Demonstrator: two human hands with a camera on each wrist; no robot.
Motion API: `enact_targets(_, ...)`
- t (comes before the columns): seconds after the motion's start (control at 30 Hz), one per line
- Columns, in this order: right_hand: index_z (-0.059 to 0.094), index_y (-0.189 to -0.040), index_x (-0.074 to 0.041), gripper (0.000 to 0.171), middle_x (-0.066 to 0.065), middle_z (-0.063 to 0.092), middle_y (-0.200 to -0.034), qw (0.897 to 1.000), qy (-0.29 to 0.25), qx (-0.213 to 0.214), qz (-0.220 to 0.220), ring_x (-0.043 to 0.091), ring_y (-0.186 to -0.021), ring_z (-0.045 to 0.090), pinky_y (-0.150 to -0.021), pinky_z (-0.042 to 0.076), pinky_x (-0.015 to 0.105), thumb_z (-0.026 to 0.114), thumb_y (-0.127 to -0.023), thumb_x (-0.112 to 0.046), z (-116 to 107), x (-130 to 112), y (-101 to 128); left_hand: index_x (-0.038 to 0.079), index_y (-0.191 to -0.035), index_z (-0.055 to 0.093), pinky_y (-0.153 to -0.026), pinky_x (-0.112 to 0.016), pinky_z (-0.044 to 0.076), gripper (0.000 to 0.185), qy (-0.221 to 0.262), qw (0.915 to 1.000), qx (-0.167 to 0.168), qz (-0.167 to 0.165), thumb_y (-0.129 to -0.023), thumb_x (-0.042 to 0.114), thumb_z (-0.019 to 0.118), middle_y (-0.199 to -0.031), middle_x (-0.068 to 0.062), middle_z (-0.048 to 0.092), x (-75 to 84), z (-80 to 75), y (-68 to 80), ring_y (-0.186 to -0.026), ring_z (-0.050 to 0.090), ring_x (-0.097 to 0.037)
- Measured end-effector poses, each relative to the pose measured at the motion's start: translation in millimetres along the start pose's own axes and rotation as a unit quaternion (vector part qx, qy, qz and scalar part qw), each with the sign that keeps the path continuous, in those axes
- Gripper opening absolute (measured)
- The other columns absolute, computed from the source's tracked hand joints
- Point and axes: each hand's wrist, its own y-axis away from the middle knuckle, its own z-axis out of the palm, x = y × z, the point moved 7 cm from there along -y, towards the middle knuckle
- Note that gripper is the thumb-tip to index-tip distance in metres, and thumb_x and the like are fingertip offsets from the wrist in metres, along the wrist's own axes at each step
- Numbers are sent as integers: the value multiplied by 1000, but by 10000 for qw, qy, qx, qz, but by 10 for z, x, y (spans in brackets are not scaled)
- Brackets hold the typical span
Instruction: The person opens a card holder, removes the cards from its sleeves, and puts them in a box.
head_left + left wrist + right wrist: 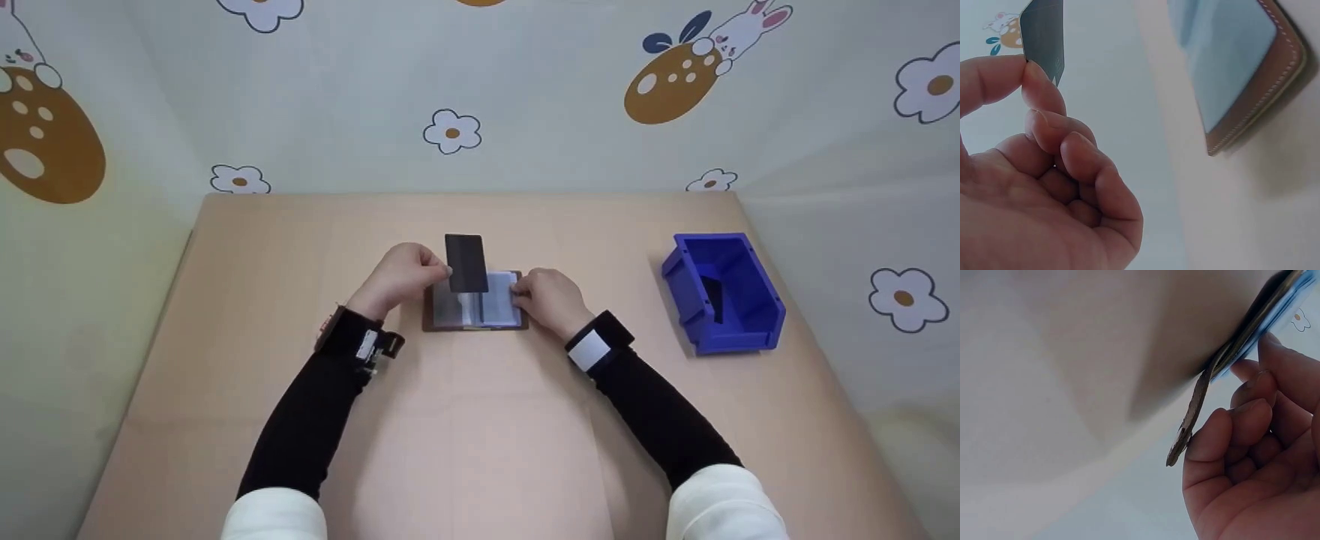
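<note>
A brown card holder (474,307) lies open on the table, its clear sleeves showing pale and blue cards. My left hand (401,276) pinches a dark card (466,262) by its lower left corner and holds it upright over the holder's far edge. In the left wrist view the dark card (1044,35) sits between thumb and forefinger, with the holder's brown stitched corner (1275,73) to the right. My right hand (549,298) grips the holder's right edge. From the right wrist, curled fingers (1241,433) lie against the brown cover edge (1193,416) and the blue sleeves.
A blue plastic bin (724,292) stands at the right of the beige table (480,420), with something dark inside it. A patterned curtain with flowers and rabbits closes off the back and both sides.
</note>
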Motion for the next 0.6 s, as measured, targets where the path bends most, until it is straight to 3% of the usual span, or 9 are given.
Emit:
enact_targets(0.33,78,-105,-7,21,8,69,-89,9999,1,-160,4,21,-77,60,-73,49,38,76,-87,-16,-59,23,-14,17,-56,41,-53,-26,27,41,19,9998,-6,218,-89,20,65,-53,8,32,123,1,49,-51,32,-10)
enact_targets(0.47,78,-103,-9,17,5,64,-84,9999,-170,-25,14,21,-75,55,-70,45,36,72,-90,-18,-248,27,-18,17,-56,41,-54,-27,27,41,21,9998,-5,189,-89,20,66,-54,8,32,116,3,51,-51,32,-10)
enact_targets(0.6,78,-97,-8,14,5,60,-81,9970,-656,416,-27,21,-75,53,-70,42,36,70,-92,-19,-513,-21,1,17,-56,41,-52,-26,26,41,14,9998,-24,195,-89,20,65,-54,7,31,113,15,48,-50,31,-10)
